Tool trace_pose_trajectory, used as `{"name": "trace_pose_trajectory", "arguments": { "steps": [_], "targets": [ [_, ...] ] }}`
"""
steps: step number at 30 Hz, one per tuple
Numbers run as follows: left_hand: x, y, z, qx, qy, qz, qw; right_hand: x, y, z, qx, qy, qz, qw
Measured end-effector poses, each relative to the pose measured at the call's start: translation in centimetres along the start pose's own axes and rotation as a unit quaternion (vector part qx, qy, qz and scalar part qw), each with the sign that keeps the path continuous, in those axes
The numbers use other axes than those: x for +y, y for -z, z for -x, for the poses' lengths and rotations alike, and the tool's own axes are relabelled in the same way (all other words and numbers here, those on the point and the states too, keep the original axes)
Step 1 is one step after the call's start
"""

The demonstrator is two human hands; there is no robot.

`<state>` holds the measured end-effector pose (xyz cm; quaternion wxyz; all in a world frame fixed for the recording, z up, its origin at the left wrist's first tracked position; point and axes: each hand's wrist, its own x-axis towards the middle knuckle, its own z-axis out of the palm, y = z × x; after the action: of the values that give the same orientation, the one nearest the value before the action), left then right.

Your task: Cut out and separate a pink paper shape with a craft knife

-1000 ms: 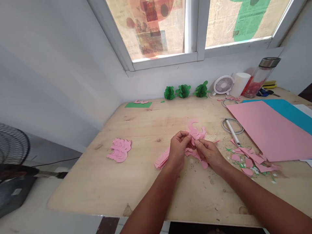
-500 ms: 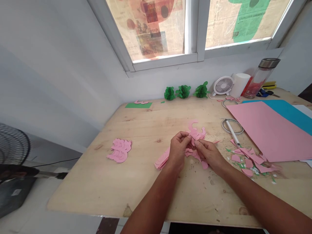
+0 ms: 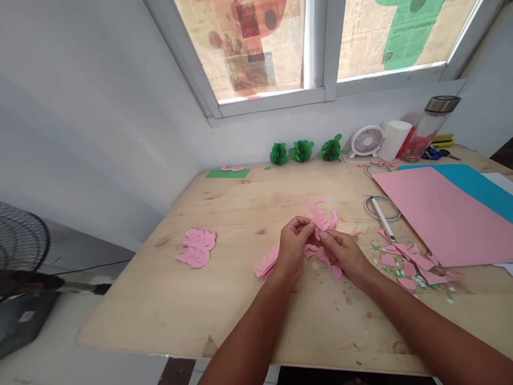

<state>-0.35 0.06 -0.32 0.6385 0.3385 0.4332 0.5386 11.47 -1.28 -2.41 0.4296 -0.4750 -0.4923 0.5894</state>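
My left hand [image 3: 294, 240] and my right hand [image 3: 342, 251] meet over the middle of the wooden table, thumbs and fingers pinched together. Between the fingertips is pink paper [image 3: 318, 218], partly hidden by the fingers. Cut pink paper scraps [image 3: 318, 252] lie just below and behind the hands. A folded pink paper strip [image 3: 266, 262] with curved outlines on it pokes out on the left of my left wrist. Further left rests a pile of scalloped pink paper cutouts [image 3: 196, 247].
Pink, green and white scraps [image 3: 409, 262] lie at right, near a white pen [image 3: 382, 218] on a grey ring. Pink sheets [image 3: 449, 214] cover the right side. Along the wall stand green paper figures [image 3: 301, 151], a small fan [image 3: 366, 140] and a glass bottle [image 3: 430, 128].
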Motion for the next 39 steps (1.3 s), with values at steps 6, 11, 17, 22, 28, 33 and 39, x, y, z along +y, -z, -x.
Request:
{"name": "trace_pose_trajectory", "arguments": {
  "steps": [6, 11, 17, 22, 28, 33, 39],
  "targets": [
    [-0.03, -0.02, -0.02, -0.003, -0.006, 0.005, 1.0, -0.01, 0.01, -0.02, -0.005, -0.002, 0.001, 1.0],
    [-0.02, -0.02, -0.05, -0.005, -0.005, 0.005, 1.0, 0.14, 0.01, -0.06, -0.006, -0.003, 0.001, 1.0],
    [-0.06, -0.06, 0.02, -0.002, -0.008, 0.005, 1.0, 0.09, 0.03, 0.07, -0.008, -0.009, -0.004, 1.0],
    [-0.05, -0.06, -0.06, -0.002, -0.009, 0.001, 1.0, 0.24, 0.07, -0.01, -0.01, -0.013, -0.007, 1.0],
    [-0.18, 0.03, -0.23, -0.006, -0.008, 0.002, 1.0, 0.0, 0.04, 0.08, -0.01, -0.011, -0.003, 1.0],
    [-0.24, 0.08, -0.17, -0.007, -0.008, 0.003, 1.0, -0.08, 0.03, 0.06, -0.01, -0.014, -0.004, 1.0],
    [-0.21, 0.11, -0.18, -0.004, -0.007, 0.001, 1.0, -0.05, 0.01, -0.01, -0.009, -0.015, -0.003, 1.0]
  ]
}}
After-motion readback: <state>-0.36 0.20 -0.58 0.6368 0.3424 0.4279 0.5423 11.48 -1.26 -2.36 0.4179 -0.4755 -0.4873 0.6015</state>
